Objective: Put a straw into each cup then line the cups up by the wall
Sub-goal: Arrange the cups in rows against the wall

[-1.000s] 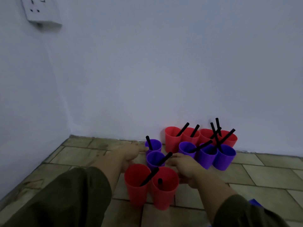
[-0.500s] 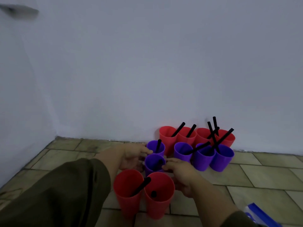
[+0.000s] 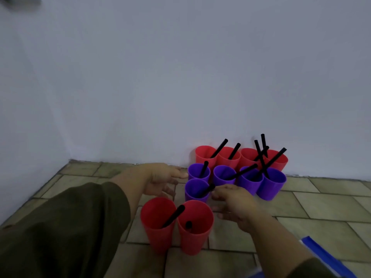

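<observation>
The left hand [image 3: 162, 179] at nine o'clock and right hand [image 3: 234, 201] at three flank the near purple cup [image 3: 194, 192], fingers loose, gripping nothing

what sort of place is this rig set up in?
Probably a bare corner of an indoor room, worked at floor level: a tiled floor, plain pale walls meeting in a corner at the left, and plastic cups standing directly on the tiles.

One camera sits on the person's head, looking forward and down, close to the floor [image 3: 301, 201] and wall [image 3: 180, 77].
</observation>
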